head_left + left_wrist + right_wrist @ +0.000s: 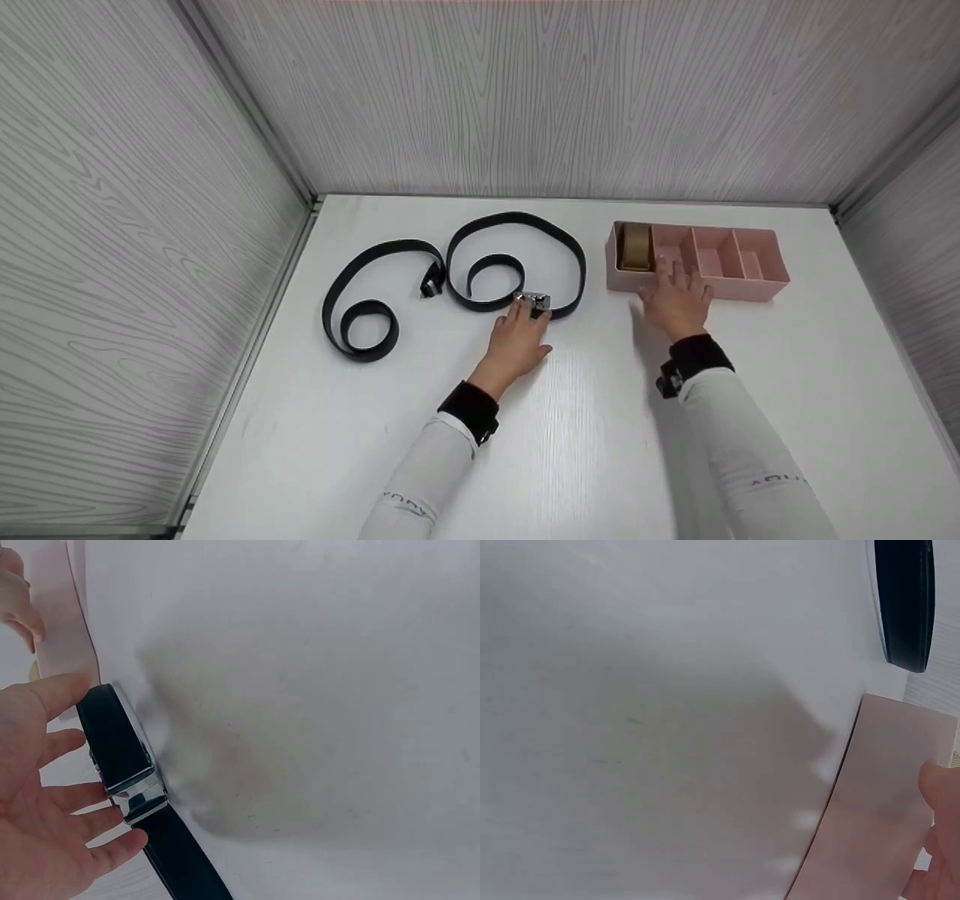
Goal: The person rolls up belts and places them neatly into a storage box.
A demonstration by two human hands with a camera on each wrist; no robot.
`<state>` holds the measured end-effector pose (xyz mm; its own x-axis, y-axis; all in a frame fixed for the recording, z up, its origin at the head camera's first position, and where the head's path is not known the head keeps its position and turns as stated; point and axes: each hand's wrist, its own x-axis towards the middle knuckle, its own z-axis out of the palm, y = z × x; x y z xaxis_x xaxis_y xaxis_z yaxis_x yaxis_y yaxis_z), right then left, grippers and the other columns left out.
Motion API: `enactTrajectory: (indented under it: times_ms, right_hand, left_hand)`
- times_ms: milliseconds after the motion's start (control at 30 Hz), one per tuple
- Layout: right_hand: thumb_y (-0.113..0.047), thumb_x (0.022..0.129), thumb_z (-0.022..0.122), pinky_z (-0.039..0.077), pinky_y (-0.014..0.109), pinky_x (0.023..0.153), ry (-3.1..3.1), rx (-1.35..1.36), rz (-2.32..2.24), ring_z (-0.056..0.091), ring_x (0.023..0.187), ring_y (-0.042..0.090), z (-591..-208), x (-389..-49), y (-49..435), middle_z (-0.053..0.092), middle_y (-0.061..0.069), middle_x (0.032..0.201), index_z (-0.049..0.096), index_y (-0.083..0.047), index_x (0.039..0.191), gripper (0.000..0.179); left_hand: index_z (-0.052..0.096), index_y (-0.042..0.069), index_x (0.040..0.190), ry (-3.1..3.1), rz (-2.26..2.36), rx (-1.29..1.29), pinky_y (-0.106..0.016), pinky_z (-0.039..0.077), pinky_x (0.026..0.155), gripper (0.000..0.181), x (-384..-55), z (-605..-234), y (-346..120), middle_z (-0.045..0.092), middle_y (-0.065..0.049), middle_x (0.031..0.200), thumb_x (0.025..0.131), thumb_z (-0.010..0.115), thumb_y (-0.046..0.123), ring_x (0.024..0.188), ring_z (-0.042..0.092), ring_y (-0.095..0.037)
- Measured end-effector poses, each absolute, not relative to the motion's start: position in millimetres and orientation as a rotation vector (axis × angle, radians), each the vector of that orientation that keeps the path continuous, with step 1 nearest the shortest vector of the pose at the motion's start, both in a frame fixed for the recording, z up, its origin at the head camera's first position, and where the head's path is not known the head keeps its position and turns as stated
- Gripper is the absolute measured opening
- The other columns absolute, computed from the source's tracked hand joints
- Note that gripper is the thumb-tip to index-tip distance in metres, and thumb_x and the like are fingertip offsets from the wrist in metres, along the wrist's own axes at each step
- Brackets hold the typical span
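Observation:
Two black belts lie coiled on their edges on the white table. My left hand (517,346) reaches the silver buckle (534,301) of the right-hand belt (576,259), its fingers spread and fairly straight. In the left wrist view these fingers lie against the belt and buckle (139,793), not wrapped round them. At the front side of a pink divided box (739,289), my right hand (679,304) extends its fingers over the rim. A brownish-yellow roll of tape (636,247) stands in the box's leftmost compartment. The right wrist view shows only part of this hand beside the pink wall (877,795).
The other belt (334,289) lies farther left, its end rolled into a small loop and its dark buckle (432,281) close to the right-hand belt. Grained panels (517,97) enclose the white table (570,450) at the back and both sides.

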<state>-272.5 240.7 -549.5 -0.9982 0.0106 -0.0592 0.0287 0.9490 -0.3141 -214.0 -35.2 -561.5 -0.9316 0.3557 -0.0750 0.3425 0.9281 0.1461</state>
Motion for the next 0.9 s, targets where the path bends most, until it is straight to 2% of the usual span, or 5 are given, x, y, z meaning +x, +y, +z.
enactTrajectory:
  times_ms: [200, 367, 600, 733, 900]
  right_hand:
    - [-0.006, 0.096, 0.055, 0.030, 0.059, 0.105, 3.191, -0.351, -0.681, 0.037, 0.131, 0.049, -552, -253, 211, 0.033, 0.031, 0.147, 0.036, 0.010, 0.144, 0.054]
    - [-0.003, 0.096, 0.057, 0.046, 0.048, 0.095, 2.921, -0.753, -0.724, 0.053, 0.122, 0.040, -552, -234, 173, 0.041, 0.021, 0.147, 0.047, 0.005, 0.139, 0.045]
    - [0.002, 0.093, 0.060, 0.047, 0.043, 0.094, 2.823, -0.881, -0.593, 0.057, 0.116, 0.035, -563, -230, 146, 0.052, 0.019, 0.133, 0.050, 0.005, 0.136, 0.044]
    - [-0.002, 0.090, 0.068, 0.052, 0.042, 0.081, 2.853, -0.874, -0.604, 0.063, 0.092, 0.032, -567, -227, 149, 0.056, 0.013, 0.102, 0.065, 0.004, 0.114, 0.026]
    - [-0.016, 0.088, 0.073, 0.051, 0.040, 0.071, 2.848, -0.832, -0.592, 0.059, 0.076, 0.025, -567, -215, 169, 0.054, 0.005, 0.087, 0.068, -0.003, 0.092, 0.015]
  left_hand:
    - [0.048, 0.016, 0.145, 3.035, 0.275, 0.545, -0.048, 0.042, 0.097, 0.063, -208, -561, -39, 0.039, -0.021, 0.148, 0.090, 0.069, 0.040, 0.137, 0.037, -0.035]
    - [0.050, 0.012, 0.142, 3.094, 0.388, 0.514, -0.047, 0.044, 0.095, 0.060, -203, -563, -45, 0.044, -0.019, 0.144, 0.090, 0.069, 0.033, 0.132, 0.043, -0.033]
    - [0.058, 0.006, 0.132, 3.220, 0.428, 0.457, -0.045, 0.047, 0.090, 0.048, -204, -566, -56, 0.056, -0.016, 0.129, 0.084, 0.062, 0.001, 0.118, 0.055, -0.032]
    - [0.060, 0.004, 0.129, 3.261, 0.433, 0.433, -0.045, 0.046, 0.092, 0.047, -207, -569, -66, 0.058, -0.017, 0.125, 0.083, 0.062, -0.001, 0.116, 0.055, -0.033]
    - [0.059, 0.002, 0.128, 3.297, 0.368, 0.481, -0.044, 0.044, 0.095, 0.045, -209, -575, -70, 0.057, -0.018, 0.123, 0.083, 0.065, 0.002, 0.116, 0.054, -0.034]
